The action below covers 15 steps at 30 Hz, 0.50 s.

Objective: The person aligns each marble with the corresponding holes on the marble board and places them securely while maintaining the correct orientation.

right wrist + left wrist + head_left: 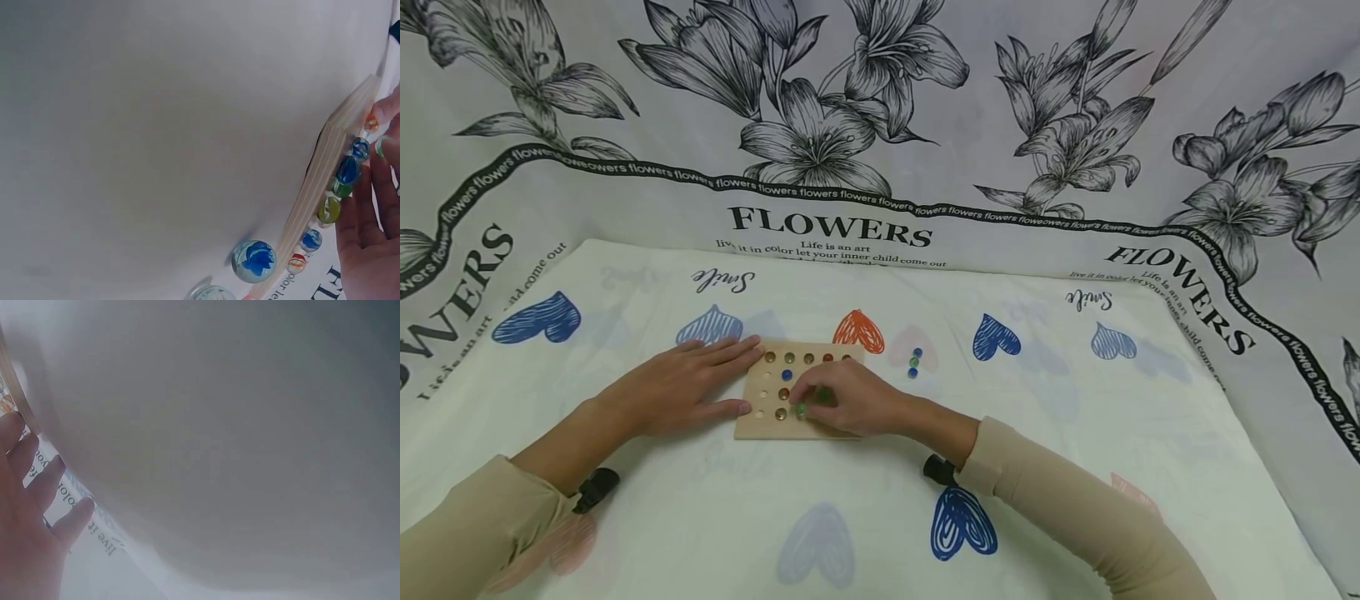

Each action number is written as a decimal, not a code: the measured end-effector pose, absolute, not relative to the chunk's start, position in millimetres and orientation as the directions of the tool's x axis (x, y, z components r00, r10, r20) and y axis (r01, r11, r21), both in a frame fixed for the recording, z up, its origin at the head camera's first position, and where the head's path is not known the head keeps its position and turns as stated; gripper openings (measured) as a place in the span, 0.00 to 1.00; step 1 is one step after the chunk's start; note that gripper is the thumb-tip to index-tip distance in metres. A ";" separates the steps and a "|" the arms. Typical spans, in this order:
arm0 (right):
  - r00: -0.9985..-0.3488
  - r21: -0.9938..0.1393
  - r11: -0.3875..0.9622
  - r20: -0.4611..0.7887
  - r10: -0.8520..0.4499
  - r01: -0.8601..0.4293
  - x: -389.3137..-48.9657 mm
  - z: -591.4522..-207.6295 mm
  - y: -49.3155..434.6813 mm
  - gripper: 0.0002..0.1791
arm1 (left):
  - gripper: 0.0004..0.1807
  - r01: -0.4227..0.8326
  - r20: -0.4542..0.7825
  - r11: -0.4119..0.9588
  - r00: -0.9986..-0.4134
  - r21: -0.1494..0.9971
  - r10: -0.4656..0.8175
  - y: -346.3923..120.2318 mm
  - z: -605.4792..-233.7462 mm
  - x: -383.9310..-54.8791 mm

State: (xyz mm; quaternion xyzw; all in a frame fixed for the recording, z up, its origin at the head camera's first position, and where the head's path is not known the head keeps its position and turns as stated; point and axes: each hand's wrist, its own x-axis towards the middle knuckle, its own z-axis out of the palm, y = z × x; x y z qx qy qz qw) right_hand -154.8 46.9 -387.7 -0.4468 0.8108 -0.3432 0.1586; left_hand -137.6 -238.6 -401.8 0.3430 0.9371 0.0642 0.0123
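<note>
A flat wooden board [752, 430] with rows of round hollows lies on the cloth, many of its hollows filled with glass marbles. My left hand [688, 387] lies beside its left side, fingers stretched out, fingertips and thumb at the edge. Over the lower middle of the board, my right hand [857, 398] pinches a green marble [801, 410] between thumb and finger. That marble [380, 147] shows pale green in the right wrist view. A blue marble [787, 375] sits in the second row. Hollows in the left column below the top row are bare. The right hand hides part of the board.
Three loose marbles [913, 362], blue and green, lie in a short line right of the board. The white cloth [685, 517] has printed hearts. Behind stands a flower-printed curtain [820, 108]. A black wrist device [938, 469] sits under the right sleeve.
</note>
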 end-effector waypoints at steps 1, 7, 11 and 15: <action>-0.550 -0.698 0.365 0.049 -0.834 -0.616 -154.9 -388.0 46.6 0.10 | 0.41 0.642 0.022 0.756 -0.764 0.125 0.645 -238.8 -402.4 -137.8; -0.545 -0.683 0.372 0.045 -0.837 -0.629 -154.7 -388.7 45.5 0.09 | 0.42 0.638 0.019 0.760 -0.767 0.125 0.641 -239.4 -402.8 -138.0; -0.545 -0.675 0.380 0.040 -0.838 -0.633 -154.6 -389.8 45.5 0.09 | 0.42 0.638 0.012 0.759 -0.767 0.130 0.642 -239.3 -401.9 -138.2; -0.550 -0.670 0.393 0.028 -0.835 -0.630 -154.8 -390.7 46.8 0.09 | 0.42 0.639 0.017 0.758 -0.766 0.131 0.643 -239.4 -402.2 -138.6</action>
